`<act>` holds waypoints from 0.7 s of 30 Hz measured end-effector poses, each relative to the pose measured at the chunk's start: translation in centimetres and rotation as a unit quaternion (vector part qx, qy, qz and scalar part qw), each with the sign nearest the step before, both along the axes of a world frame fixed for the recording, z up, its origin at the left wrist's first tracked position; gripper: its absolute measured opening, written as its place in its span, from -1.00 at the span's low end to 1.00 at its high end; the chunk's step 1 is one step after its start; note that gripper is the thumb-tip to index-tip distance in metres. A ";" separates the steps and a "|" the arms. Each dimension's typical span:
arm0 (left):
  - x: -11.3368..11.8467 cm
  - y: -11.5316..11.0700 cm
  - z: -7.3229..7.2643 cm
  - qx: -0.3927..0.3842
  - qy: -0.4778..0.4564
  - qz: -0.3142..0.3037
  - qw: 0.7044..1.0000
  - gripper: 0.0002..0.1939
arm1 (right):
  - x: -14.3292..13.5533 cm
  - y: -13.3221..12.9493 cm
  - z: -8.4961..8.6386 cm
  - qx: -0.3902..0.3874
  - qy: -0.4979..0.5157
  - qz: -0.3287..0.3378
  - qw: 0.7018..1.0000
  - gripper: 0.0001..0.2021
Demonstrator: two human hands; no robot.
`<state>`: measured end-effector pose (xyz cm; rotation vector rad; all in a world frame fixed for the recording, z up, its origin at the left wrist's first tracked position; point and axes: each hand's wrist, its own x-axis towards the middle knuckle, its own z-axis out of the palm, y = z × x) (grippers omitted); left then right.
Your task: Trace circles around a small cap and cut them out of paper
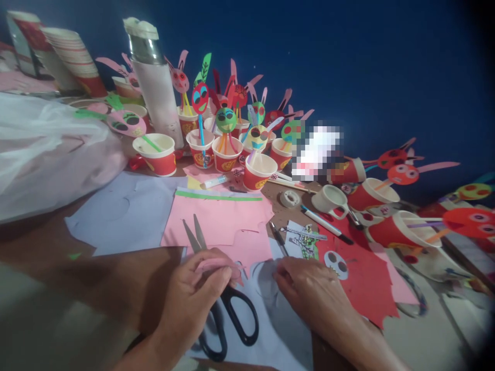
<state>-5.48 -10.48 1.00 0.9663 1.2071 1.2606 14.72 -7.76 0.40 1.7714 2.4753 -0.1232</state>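
Observation:
My left hand (204,293) is closed on a piece of pink paper (211,264), pinched between thumb and fingers. Under that hand lie scissors (253,340) with black handles, their blades slightly apart over pink sheets (220,219). My right hand (309,288) rests to the right on a pale blue sheet (270,335), its fingers curled down; whatever they hold, if anything, is hidden. Close to its fingertips a pen (277,237) lies beside paper scraps with patterned cut-outs (307,239). White paper eyes (336,264) lie on red paper (363,278) beyond the right wrist.
Several red paper cups (259,172) with paper-faced figures stand along the back and right. A flask (154,93) and stacked cups (77,59) rise behind a plastic bag (50,154). A white mug (330,200), tape roll (290,199) and marker (327,224) lie centre right.

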 end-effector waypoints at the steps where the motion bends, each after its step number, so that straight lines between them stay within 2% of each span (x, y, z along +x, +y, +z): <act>1: 0.1 -0.1 0.1 -0.001 -0.002 0.004 1.000 -0.87 | -0.1 0.0 0.1 -0.009 0.002 -0.005 1.000 -0.85; 5: 0.4 -0.2 0.3 -0.002 -0.004 0.037 0.999 -0.87 | 0.4 0.3 1.4 -0.062 0.071 -0.056 0.994 -0.85; 10: 0.0 -0.1 -0.3 0.004 -0.003 -0.007 1.000 -0.88 | 2.0 1.5 3.3 -0.119 0.244 -0.120 0.955 -0.79; 13: 0.1 -0.1 -0.3 -0.007 -0.006 -0.003 1.000 -0.88 | 1.8 2.9 2.8 -0.107 0.289 -0.131 0.942 -0.76; 17: 0.8 -0.3 0.4 -0.028 -0.013 0.044 0.999 -0.90 | 0.4 4.5 1.4 -0.080 0.271 -0.107 0.953 -0.80; 21: 1.1 -0.3 0.9 -0.018 -0.013 0.064 0.998 -0.89 | -0.1 4.6 1.3 -0.028 0.246 -0.115 0.962 -0.84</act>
